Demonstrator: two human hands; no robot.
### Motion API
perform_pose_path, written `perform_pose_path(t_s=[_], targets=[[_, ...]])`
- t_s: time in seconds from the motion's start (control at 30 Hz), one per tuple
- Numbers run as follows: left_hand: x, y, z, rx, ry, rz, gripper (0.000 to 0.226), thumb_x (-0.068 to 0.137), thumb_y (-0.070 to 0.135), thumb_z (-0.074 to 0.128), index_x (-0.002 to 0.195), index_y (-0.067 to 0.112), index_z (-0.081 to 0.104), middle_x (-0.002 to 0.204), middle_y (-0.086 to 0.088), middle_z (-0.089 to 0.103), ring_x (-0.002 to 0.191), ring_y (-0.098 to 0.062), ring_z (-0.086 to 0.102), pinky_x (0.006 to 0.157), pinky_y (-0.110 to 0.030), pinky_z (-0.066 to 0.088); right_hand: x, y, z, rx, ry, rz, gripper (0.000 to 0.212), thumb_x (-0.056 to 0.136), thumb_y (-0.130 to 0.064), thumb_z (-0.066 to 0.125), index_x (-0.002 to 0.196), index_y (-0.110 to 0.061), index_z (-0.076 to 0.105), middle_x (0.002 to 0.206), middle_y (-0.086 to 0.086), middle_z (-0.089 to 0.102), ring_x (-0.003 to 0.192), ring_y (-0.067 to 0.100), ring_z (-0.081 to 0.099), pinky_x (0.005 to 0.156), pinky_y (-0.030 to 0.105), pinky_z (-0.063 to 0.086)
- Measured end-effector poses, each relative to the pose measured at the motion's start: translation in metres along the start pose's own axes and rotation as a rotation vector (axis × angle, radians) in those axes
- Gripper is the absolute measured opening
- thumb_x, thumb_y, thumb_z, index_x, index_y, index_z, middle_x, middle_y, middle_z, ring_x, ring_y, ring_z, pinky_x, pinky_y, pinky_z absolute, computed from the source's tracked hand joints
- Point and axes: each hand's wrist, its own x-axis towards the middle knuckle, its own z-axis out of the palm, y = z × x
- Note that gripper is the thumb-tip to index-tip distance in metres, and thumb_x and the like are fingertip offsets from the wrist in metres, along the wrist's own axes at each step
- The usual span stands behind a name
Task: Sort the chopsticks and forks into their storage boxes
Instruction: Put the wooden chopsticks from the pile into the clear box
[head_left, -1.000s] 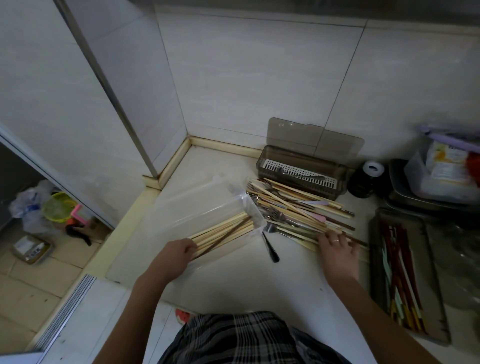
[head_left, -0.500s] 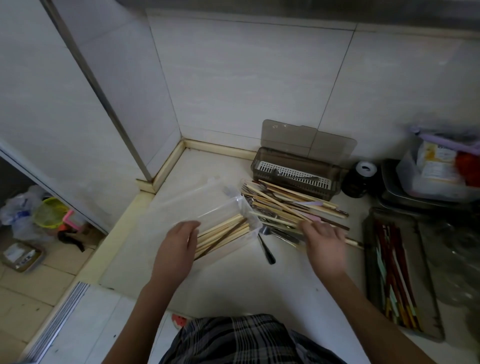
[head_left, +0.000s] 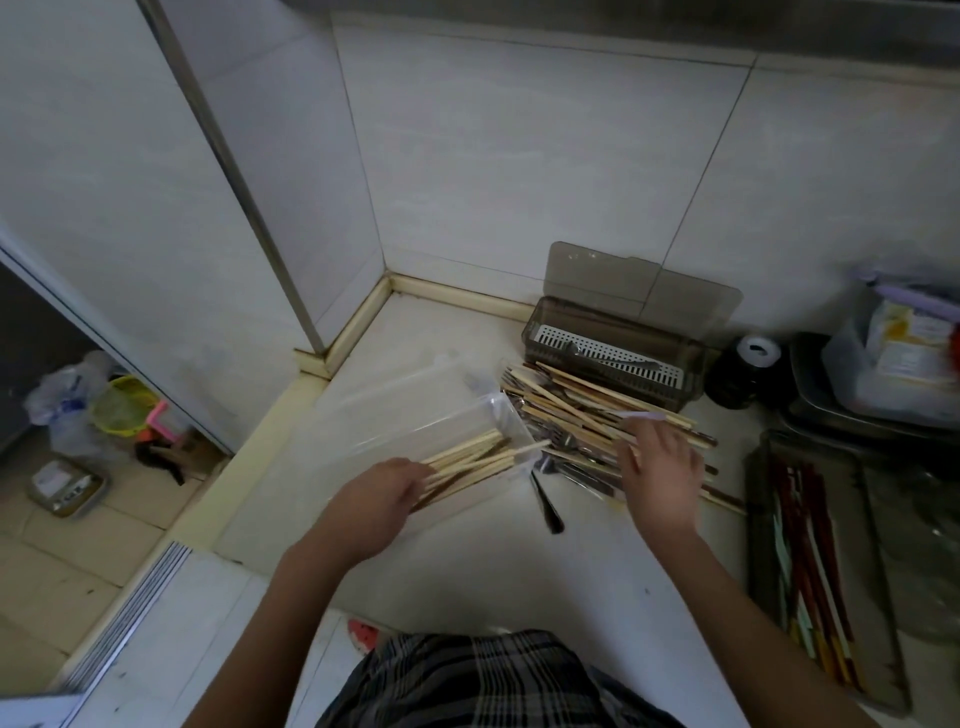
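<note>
Head view. At centre frame a clear plastic box (head_left: 415, 415) lies on the pale counter (head_left: 519, 561), its open end turned toward the lower left of the frame. This orientation lets long pieces slide in lengthwise. A bundle of light wooden chopsticks (head_left: 478, 460) already lies inside it, the tips pointing toward the right and one stick overhanging the right-hand rim.

The left hand (head_left: 376, 493), lower centre, rests at the near ends of that bundle. Its fingers curl down over the stick ends, apparently to square them up or push them in; whether they actually clamp the sticks cannot be told, since the back of the hand hides the fingertips.

To the right of the box lies the unsorted pile (head_left: 587, 421), where bamboo chopsticks cross over metal forks (head_left: 563, 444). One dark-handled utensil (head_left: 545, 501) lies apart on the counter just below the pile.

The right hand (head_left: 660, 467) hovers over the right part of the pile, palm down, fingers spread and slightly bent. It holds nothing visible, though motion blur softens the fingertips. The posture suggests a reach for the next piece.

Behind the pile, against the tiled wall, stands a smoked brown box (head_left: 613, 358) with a white slotted insert. Its lid is raised, and one metal utensil lies inside; it is probably the destination for forks.

At the right edge a dark tray (head_left: 758, 519) holds red and coloured chopsticks.
</note>
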Motion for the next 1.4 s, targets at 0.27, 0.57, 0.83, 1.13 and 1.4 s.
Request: perform_pose_path(t_s=[0.27,0.57,0.83,1.13,1.4], targets=[[-0.005,-0.033,0.013,-0.031,-0.103,-0.213,0.036,0.096,0.006,0.039,0.129,0.011,0.052,0.118,-0.012,0.056,0.107,-0.024,0.051,0.082,-0.021,0.032,-0.033,0.051,0.019,-0.125,-0.298,0.108,0.025,0.094,-0.029,0.049,0.117,-0.026,0.058,0.124,0.005,0.052,0.116,0.029,0.041,0.093,0.043,0.035],[0.005,-0.025,0.021,-0.232,-0.081,-0.300,0.035,0.093,0.004,0.046,0.126,0.013,0.056,0.126,-0.012,0.055,0.109,-0.022,0.054,0.091,-0.024,0.037,-0.024,0.059,0.014,-0.164,-0.312,0.174,0.031,0.095,-0.027,0.047,0.126,-0.024,0.049,0.131,0.007,0.050,0.124,0.030,0.040,0.097,0.047,0.038],[0.001,-0.028,0.024,-0.261,-0.043,-0.314,0.027,0.097,0.015,0.046,0.120,0.014,0.061,0.126,-0.008,0.058,0.113,-0.021,0.053,0.091,-0.022,0.035,-0.022,0.069,0.013,-0.144,-0.394,0.196,0.025,0.095,-0.035,0.047,0.115,-0.021,0.044,0.120,0.012,0.056,0.116,0.037,0.046,0.091,0.047,0.044],[0.000,-0.032,0.028,-0.243,0.058,-0.226,0.023,0.095,0.011,0.049,0.110,0.013,0.066,0.115,-0.007,0.064,0.105,-0.020,0.057,0.087,-0.022,0.037,-0.025,0.074,-0.001,-0.205,-0.203,-0.140,0.023,0.091,-0.011,0.040,0.105,-0.010,0.058,0.095,0.014,0.063,0.086,0.032,0.060,0.071,0.041,0.051],[-0.012,0.006,0.014,-0.132,0.592,-0.034,0.033,0.093,0.031,0.046,0.115,0.011,0.060,0.100,-0.003,0.065,0.089,-0.016,0.060,0.077,-0.028,0.047,-0.016,0.020,-0.015,-0.256,0.102,-0.416,0.033,0.073,0.000,0.063,0.101,-0.018,0.063,0.094,0.010,0.057,0.090,0.033,0.056,0.090,0.049,0.036]])
